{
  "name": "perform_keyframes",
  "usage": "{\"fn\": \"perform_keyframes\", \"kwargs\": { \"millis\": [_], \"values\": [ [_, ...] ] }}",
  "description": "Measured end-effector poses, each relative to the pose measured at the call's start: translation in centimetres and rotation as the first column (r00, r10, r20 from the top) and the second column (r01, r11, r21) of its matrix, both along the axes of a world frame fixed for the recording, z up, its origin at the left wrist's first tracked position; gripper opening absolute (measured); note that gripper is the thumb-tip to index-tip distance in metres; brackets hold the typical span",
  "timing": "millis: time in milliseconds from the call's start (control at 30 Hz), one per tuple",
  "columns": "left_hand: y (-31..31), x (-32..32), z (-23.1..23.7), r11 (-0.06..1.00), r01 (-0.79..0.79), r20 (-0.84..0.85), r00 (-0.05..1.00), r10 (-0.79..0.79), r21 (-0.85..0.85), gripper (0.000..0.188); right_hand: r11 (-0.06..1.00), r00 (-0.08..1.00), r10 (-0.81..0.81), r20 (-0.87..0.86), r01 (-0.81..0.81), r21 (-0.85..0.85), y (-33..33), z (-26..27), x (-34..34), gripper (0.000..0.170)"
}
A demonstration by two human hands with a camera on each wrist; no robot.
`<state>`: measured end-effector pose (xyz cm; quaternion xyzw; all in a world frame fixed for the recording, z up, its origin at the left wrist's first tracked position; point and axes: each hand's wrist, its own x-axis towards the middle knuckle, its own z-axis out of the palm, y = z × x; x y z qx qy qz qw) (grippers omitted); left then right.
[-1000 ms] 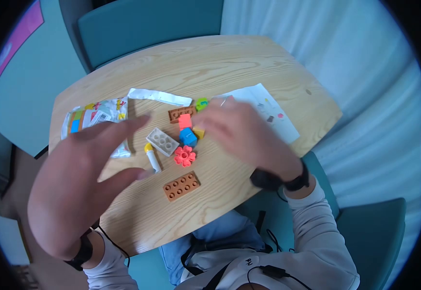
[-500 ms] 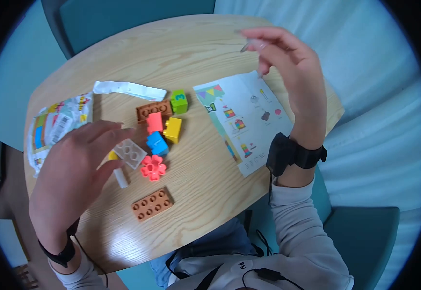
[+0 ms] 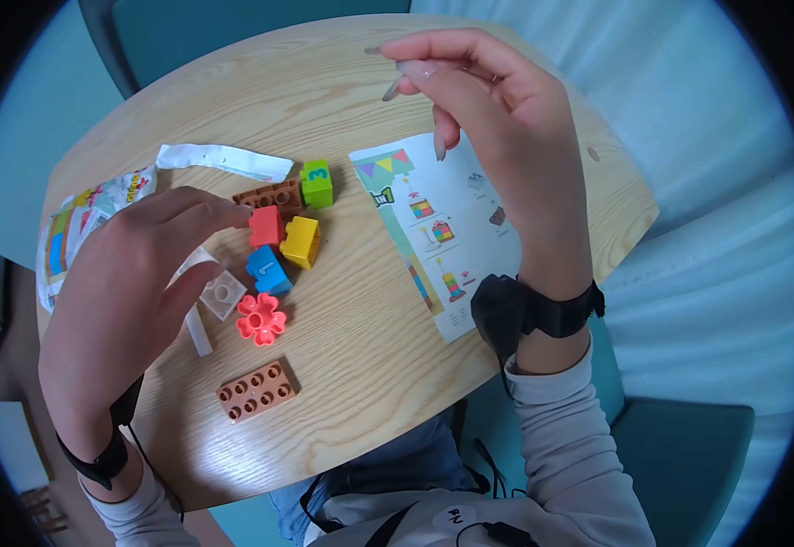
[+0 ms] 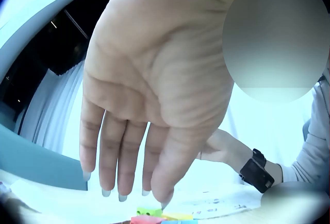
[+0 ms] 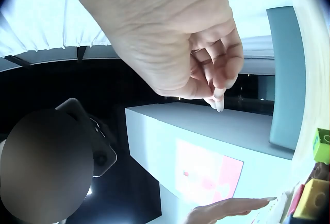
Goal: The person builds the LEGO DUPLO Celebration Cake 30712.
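Observation:
My left hand (image 3: 119, 292) hovers over the left part of the table with its fingers straight and nothing in them. Under it lie a pale clear brick (image 3: 224, 294) and a white stick (image 3: 198, 333), both partly hidden. Beside its fingertips stand a red brick (image 3: 266, 228), a yellow brick (image 3: 301, 242), a blue brick marked 1 (image 3: 269, 271) and a brown brick (image 3: 271, 197). A green brick marked 3 (image 3: 318, 184) is behind them, a coral flower piece (image 3: 261, 319) in front. My right hand (image 3: 529, 146), loosely curled and without anything in it, is raised above a printed sheet (image 3: 470, 260).
A brown eight-stud brick (image 3: 257, 392) lies nearer the front edge of the wooden table (image 3: 351, 401). At the left is a printed plastic bag (image 3: 73, 232), with a torn white strip (image 3: 224, 162) behind it. Teal chairs and a pale curtain (image 3: 707, 273) surround the table.
My right hand has gone from the bricks up and to the right, over the sheet, which it no longer covers as much. The left hand remains near the pale brick. The head view has shifted.

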<state>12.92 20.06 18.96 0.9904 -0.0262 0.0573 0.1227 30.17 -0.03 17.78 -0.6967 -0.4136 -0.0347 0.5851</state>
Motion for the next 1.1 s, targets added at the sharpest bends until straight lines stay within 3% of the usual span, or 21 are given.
{"fn": "perform_keyframes", "kwargs": {
  "millis": [133,400,800,1000,1100],
  "values": [
    [0.3,-1.2,0.7,1.000,-0.024,-0.027,0.999,0.024,0.009,0.041,0.999,1.000,0.021,0.007,-0.021,-0.031,-0.2,0.0,-0.1,0.024],
    [-0.3,-1.7,0.9,0.999,-0.018,-0.031,0.999,0.019,0.029,0.046,0.990,0.994,-0.030,-0.106,0.044,0.136,-0.7,-0.2,0.9,0.026],
    [0.2,-2.2,0.9,0.993,-0.108,-0.102,0.988,0.113,0.048,0.053,0.998,0.993,0.050,-0.107,-0.046,0.045,-0.6,-0.3,0.7,0.026],
    [0.7,-2.7,0.9,0.984,-0.077,-0.048,0.995,0.086,0.158,0.052,0.996,0.987,0.088,-0.137,-0.091,-0.018,-0.3,-0.7,0.7,0.024],
    [0.2,-2.3,1.3,0.994,-0.083,-0.104,0.990,0.091,0.075,0.048,0.991,0.987,0.101,-0.122,-0.111,-0.080,-0.3,-0.8,0.9,0.024]
  ]
}}
